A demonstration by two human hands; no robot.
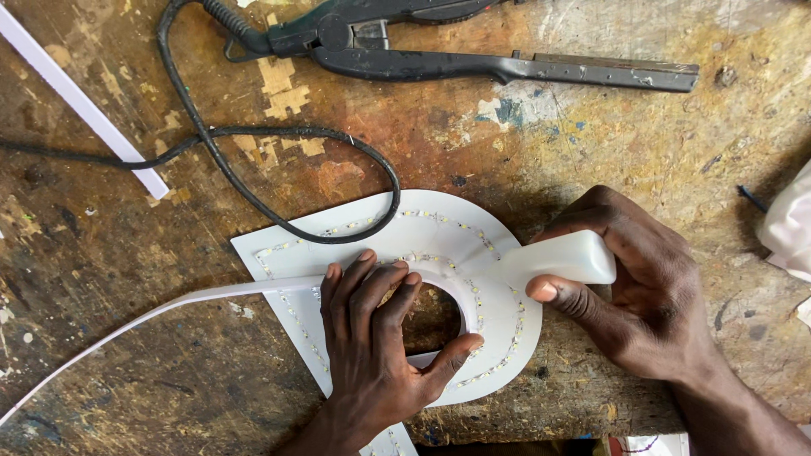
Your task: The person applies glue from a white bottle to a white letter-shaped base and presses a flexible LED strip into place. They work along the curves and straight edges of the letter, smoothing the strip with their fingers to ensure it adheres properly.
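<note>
At the far left a flat white strip (pixel 80 101) lies slantwise on the scarred, paint-stained wooden worktop (pixel 101 253), and a black cable (pixel 211 143) snakes from the left edge up to a black hand tool with long dark arms (pixel 473 51) lying along the top, looping down so that its curve rests on the upper edge of the white panel. Lower down, a long white plastic band (pixel 152 312) runs from the bottom left corner up to the right, standing on edge, and reaches the white letter-shaped panel (pixel 287 253), which lies flat in the middle of the worktop with rows of small LED dots (pixel 498 363) following its outline. The left hand (pixel 376 346) presses down on this panel with fingers spread flat and close together, fingertips against the band, the thumb stretched out along the rim of the round hole in the panel; it grips nothing, only holds the piece down. The band curls on round that hole. To the right, the right hand (pixel 634 287) is closed round a white plastic bottle (pixel 562 257), thumb beneath and fingers over, its narrow end pointing left at the band beside the hole. At the right edge a bit of pale plastic sheet (pixel 790 228) shows.
</note>
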